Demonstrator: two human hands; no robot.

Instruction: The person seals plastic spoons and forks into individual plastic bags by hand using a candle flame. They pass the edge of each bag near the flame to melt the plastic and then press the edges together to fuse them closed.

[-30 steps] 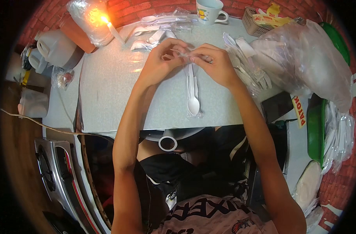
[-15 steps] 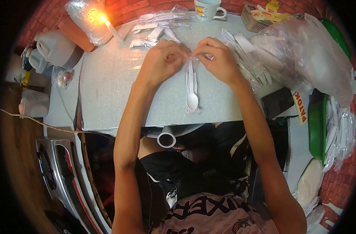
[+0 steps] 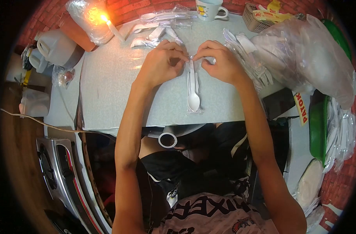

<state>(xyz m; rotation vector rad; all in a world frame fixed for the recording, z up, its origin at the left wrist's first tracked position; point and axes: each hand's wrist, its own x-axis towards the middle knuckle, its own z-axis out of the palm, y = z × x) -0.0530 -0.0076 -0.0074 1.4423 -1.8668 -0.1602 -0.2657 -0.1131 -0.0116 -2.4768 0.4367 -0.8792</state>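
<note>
A white plastic spoon (image 3: 193,102) lies in a narrow clear plastic sleeve at the middle of the table, bowl toward my body, with another slim white piece beside its handle. My left hand (image 3: 165,62) is at the upper left of the sleeve, its fingertips closed together at the top end. From the other side my right hand (image 3: 219,62) touches the same top end, thumb and fingers curled. The plastic between the fingertips is too small to make out. Beyond my hands lie wrapped white spoons (image 3: 156,35), and a lit candle (image 3: 115,31) leans at the back left.
A floral cup (image 3: 209,9) and a grey basket (image 3: 250,17) stand at the back. Large plastic bags (image 3: 302,54), wrapped utensils (image 3: 248,54) and a dark phone (image 3: 278,103) are on the right. Jugs (image 3: 59,48) stand left; a stove (image 3: 65,175) is lower left.
My fingertips have shifted slightly at the sleeve's top end, and my right fingers are a little more raised and curled. The spoon and sleeve look nearly unmoved.
</note>
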